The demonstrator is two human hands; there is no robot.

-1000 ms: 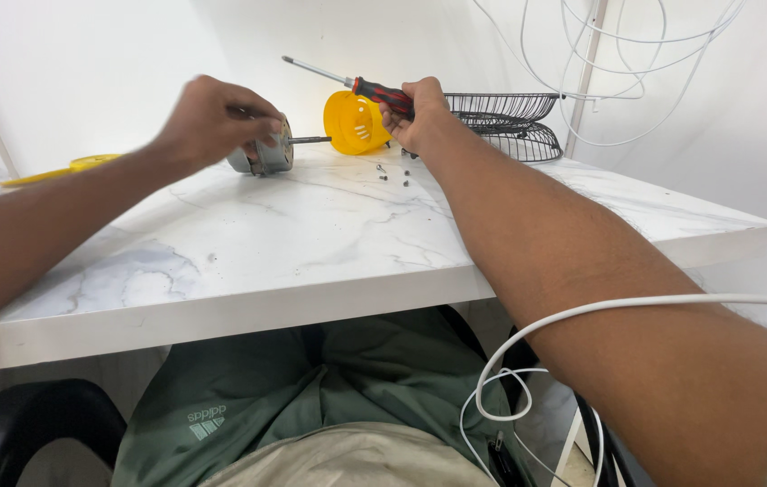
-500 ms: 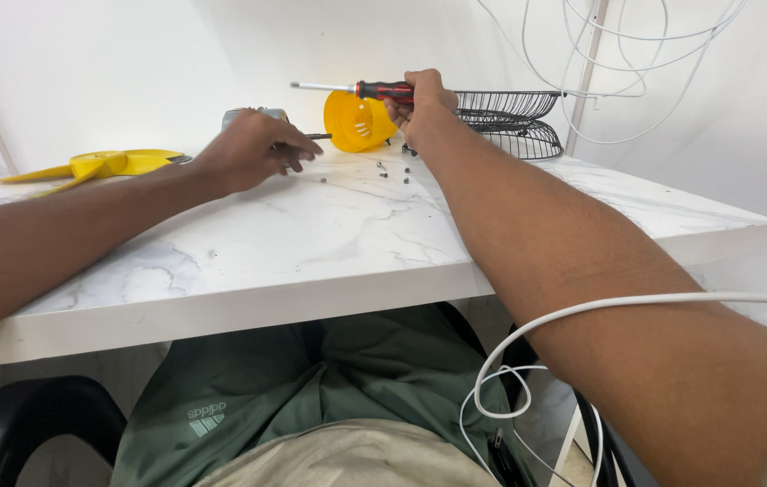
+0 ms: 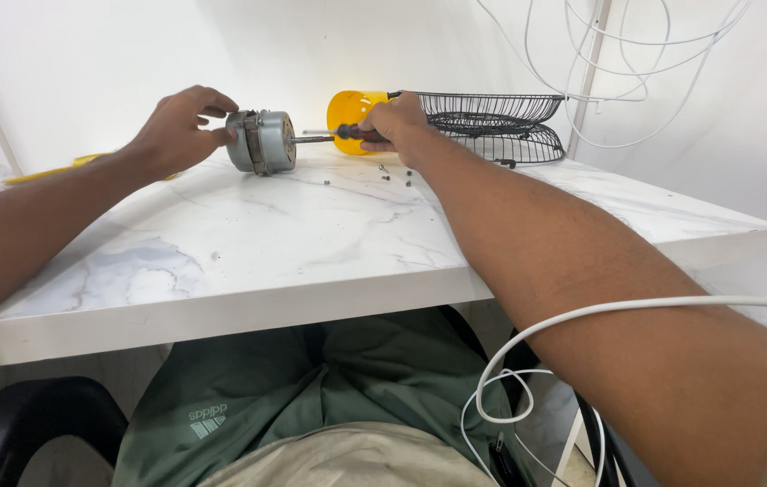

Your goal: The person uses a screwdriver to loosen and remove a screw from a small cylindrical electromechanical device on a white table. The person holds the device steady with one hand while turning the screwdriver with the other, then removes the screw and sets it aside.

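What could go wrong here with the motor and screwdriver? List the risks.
1. The left hand grips the motor only at its rear end, so it could roll or twist under the screwdriver held by the right hand.
2. The loose screws lie by the right forearm and could be swept off the table.

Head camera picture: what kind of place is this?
Probably a small repair bench for fans: a grey motor, a black wire fan guard and loose screws lie on a white marble-look table.

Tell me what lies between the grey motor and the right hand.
In the head view, the screwdriver's metal shank spans the gap from the right hand to the grey motor; below it, bare marble table.
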